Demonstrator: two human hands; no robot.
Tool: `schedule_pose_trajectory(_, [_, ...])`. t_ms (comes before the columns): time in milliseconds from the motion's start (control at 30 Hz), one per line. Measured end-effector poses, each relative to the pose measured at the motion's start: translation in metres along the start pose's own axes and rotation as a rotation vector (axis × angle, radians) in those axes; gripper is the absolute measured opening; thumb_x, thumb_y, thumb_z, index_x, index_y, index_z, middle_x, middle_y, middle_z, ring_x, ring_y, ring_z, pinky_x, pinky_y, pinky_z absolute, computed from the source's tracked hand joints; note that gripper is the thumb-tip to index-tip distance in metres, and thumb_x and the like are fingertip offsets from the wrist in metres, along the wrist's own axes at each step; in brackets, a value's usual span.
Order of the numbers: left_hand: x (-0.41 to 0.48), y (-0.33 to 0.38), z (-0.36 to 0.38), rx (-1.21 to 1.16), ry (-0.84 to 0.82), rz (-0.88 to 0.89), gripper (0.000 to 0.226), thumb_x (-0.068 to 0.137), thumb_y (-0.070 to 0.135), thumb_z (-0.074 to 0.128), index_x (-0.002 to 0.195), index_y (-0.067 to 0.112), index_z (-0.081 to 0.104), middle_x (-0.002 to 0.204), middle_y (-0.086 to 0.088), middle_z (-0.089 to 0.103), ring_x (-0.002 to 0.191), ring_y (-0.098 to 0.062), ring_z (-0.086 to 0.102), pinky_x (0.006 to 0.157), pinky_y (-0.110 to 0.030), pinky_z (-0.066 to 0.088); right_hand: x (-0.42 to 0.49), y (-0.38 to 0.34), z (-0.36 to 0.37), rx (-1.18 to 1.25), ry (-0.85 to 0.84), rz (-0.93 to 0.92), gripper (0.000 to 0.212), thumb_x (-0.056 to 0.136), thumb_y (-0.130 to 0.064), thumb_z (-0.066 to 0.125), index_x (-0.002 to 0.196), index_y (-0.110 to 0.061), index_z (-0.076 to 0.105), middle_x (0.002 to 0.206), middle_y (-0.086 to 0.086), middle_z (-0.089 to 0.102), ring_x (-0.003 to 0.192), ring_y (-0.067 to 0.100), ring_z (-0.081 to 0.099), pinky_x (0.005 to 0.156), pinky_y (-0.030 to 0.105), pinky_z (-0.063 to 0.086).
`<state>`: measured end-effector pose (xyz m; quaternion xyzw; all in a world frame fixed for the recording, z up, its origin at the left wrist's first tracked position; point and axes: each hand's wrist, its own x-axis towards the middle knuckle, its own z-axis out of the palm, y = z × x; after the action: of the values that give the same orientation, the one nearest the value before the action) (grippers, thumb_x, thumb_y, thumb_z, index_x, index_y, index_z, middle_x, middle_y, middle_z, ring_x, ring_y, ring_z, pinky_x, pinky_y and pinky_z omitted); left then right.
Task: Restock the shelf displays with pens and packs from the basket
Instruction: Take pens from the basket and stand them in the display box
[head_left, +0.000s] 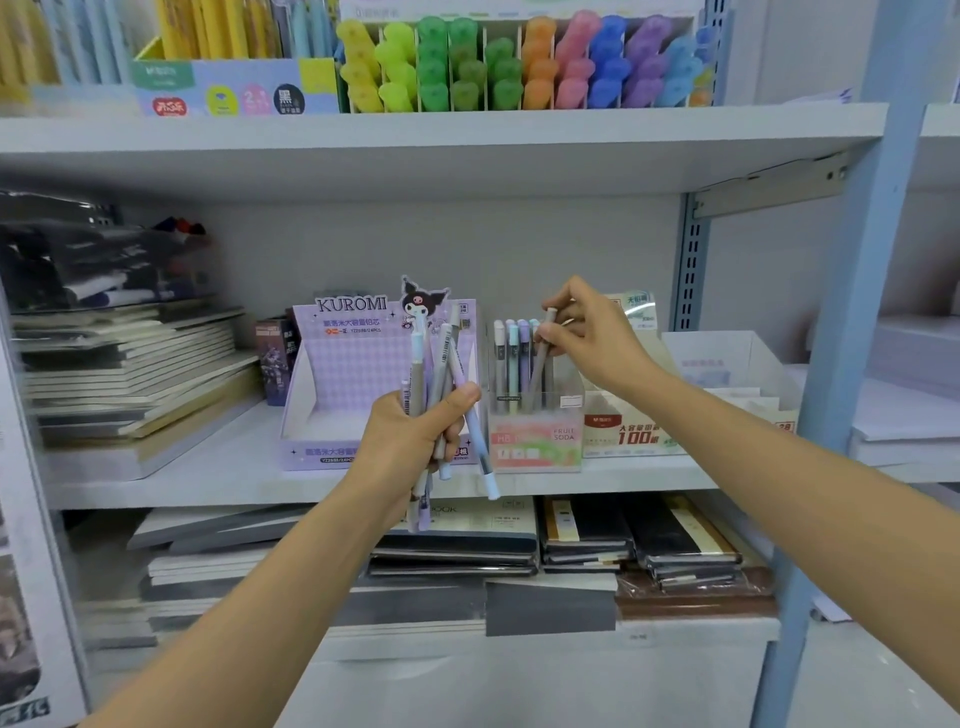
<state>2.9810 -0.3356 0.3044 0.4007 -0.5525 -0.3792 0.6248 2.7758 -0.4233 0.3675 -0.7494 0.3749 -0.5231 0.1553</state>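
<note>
A grey shelf board (208, 483) runs across the middle of the head view, with a grey back wall behind it. Another board (415, 135) sits above at 12 o'clock, and a blue post (852, 364) stands at 3 o'clock. On the top board is a row of bright marker pens (519, 62) in yellow, green, orange, pink, blue and purple. At 9 o'clock lies a pile of notebooks (135, 374). More books (587, 540) lie flat on the low shelf at 6 o'clock. In the middle stands a purple box (358, 364) with a cartoon face on top. Just beside it, toward 3 o'clock, is a clear pen box (535, 441) with pens standing up in it. A white box (727, 358) sits further toward 3 o'clock. The left hand (410, 441) grips a bunch of pens (441, 364) in front of the purple box and hides part of it. The right hand (592, 338) pinches the top of one grey pen (540, 364). The pen's low end is down inside the clear pen box, leaning among the other pens.
</note>
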Motion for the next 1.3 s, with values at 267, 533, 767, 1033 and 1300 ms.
schedule_pose_trajectory(267, [-0.001, -0.003, 0.005, -0.007, -0.010, -0.018, 0.040, 0.077, 0.038, 0.075, 0.089, 0.001, 0.069, 0.052, 0.001, 0.053, 0.042, -0.011, 0.046, 0.042, -0.019, 0.039, 0.004, 0.001, 0.016, -0.143, 0.157, -0.086, 0.020, 0.092, -0.015, 0.063, 0.113, -0.013, 0.063, 0.091, -0.001, 0.064, 0.084, 0.010, 0.059, 0.077, 0.020, 0.051])
schedule_pose_trajectory(533, [-0.002, -0.001, 0.008, 0.001, -0.009, -0.014, 0.026, 0.083, 0.033, 0.074, 0.071, 0.013, 0.065, 0.051, 0.000, 0.052, 0.042, -0.011, 0.045, 0.043, -0.019, 0.040, 0.000, 0.007, 0.022, -0.297, 0.146, -0.090, 0.014, 0.091, -0.021, 0.065, 0.103, -0.017, 0.070, 0.100, -0.001, 0.054, 0.088, 0.009, 0.051, 0.078, 0.019, 0.041])
schedule_pose_trajectory(767, [-0.009, 0.009, 0.017, -0.061, 0.051, -0.023, 0.040, 0.082, 0.030, 0.074, 0.095, -0.007, 0.068, 0.051, 0.000, 0.052, 0.042, -0.013, 0.046, 0.040, -0.020, 0.039, -0.063, -0.015, 0.013, 0.239, -0.121, -0.094, 0.006, 0.090, -0.021, 0.063, 0.093, -0.018, 0.059, 0.078, 0.001, 0.067, 0.063, 0.012, 0.065, 0.057, 0.021, 0.053])
schedule_pose_trajectory(1033, [-0.023, 0.026, 0.032, -0.101, 0.131, -0.022, 0.032, 0.082, 0.031, 0.076, 0.091, 0.001, 0.070, 0.051, 0.002, 0.053, 0.042, -0.010, 0.048, 0.039, -0.020, 0.040, -0.111, -0.016, 0.015, 0.439, -0.449, 0.104, 0.024, 0.089, -0.010, 0.067, 0.108, -0.005, 0.054, 0.086, 0.016, 0.071, 0.075, 0.026, 0.069, 0.069, 0.030, 0.057])
schedule_pose_trajectory(1300, [-0.028, 0.036, 0.023, -0.170, 0.282, 0.007, 0.020, 0.084, 0.023, 0.075, 0.075, 0.010, 0.064, 0.048, 0.004, 0.054, 0.037, -0.006, 0.046, 0.036, -0.017, 0.039, -0.104, -0.022, -0.027, 0.385, -0.314, 0.105, 0.019, 0.091, -0.008, 0.062, 0.107, -0.011, 0.071, 0.084, 0.005, 0.073, 0.067, 0.007, 0.060, 0.064, 0.017, 0.051])
